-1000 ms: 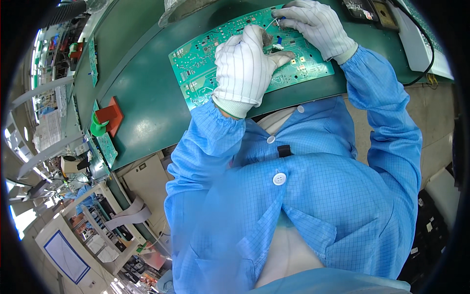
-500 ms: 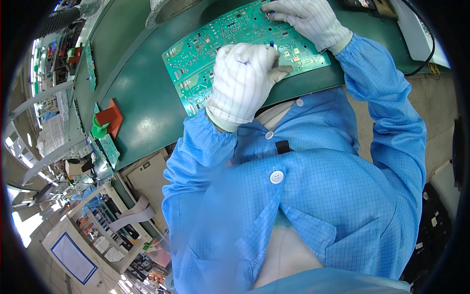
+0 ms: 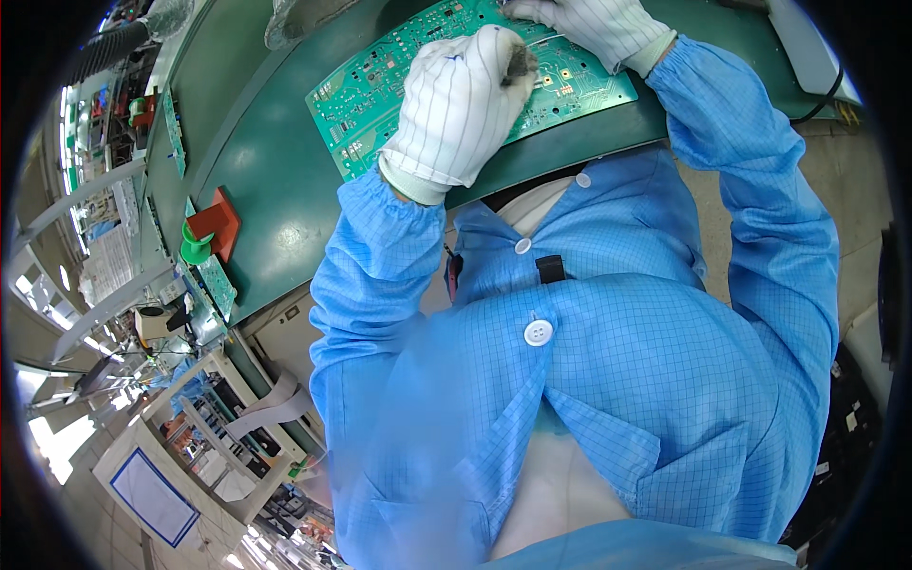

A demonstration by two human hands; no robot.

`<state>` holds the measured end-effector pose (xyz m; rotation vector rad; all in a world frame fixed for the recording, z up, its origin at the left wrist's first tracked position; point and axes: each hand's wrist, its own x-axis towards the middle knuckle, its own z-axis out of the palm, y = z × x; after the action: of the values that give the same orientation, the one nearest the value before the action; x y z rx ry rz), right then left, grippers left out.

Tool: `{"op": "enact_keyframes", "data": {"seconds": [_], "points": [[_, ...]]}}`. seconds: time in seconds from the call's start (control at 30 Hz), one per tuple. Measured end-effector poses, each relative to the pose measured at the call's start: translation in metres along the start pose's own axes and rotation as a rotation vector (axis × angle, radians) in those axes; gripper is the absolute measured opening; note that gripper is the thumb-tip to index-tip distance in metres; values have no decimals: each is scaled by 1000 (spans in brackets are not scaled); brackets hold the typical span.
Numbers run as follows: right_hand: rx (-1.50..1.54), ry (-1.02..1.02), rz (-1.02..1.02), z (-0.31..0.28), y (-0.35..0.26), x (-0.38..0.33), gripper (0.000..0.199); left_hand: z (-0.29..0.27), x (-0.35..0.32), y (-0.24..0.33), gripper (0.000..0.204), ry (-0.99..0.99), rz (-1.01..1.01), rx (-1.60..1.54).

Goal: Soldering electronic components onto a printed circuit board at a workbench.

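A large green circuit board (image 3: 366, 90) with many small parts lies on the green tabletop. My left hand (image 3: 456, 109), in a white striped glove, is closed above the middle of the board, its fingers curled and the fingertips smudged dark. What it holds, if anything, is hidden. My right hand (image 3: 608, 28), gloved the same way, reaches to the far right part of the board with its fingertips drawn together. Whatever lies between them cannot be made out at the picture's upper edge.
On the green table (image 3: 275, 209), to the left, stand a red block (image 3: 220, 223) and a green round piece (image 3: 196, 249) beside narrow board strips. A grey-white device (image 3: 807, 57) with a black cable is at the right. A clear-ended dark hose (image 3: 114, 47) hangs at the upper left.
My left hand has lifted away from me over the board, and its fingers have curled in more tightly. My right hand stays near the far edge, slightly higher in view.
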<state>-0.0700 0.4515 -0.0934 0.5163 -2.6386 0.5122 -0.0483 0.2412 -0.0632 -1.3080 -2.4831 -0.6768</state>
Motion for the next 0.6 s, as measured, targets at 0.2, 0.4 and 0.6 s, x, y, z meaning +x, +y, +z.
{"op": "enact_keyframes", "data": {"seconds": [0.2,0.4,0.6], "points": [[-1,-31,11,-3,-4,2,29,11,6,11,24,53,110,14],[23,-26,15,-1,1,1,29,21,3,9,26,51,124,-19],[46,30,-25,-1,3,0,29,28,-3,11,29,114,103,19]]}}
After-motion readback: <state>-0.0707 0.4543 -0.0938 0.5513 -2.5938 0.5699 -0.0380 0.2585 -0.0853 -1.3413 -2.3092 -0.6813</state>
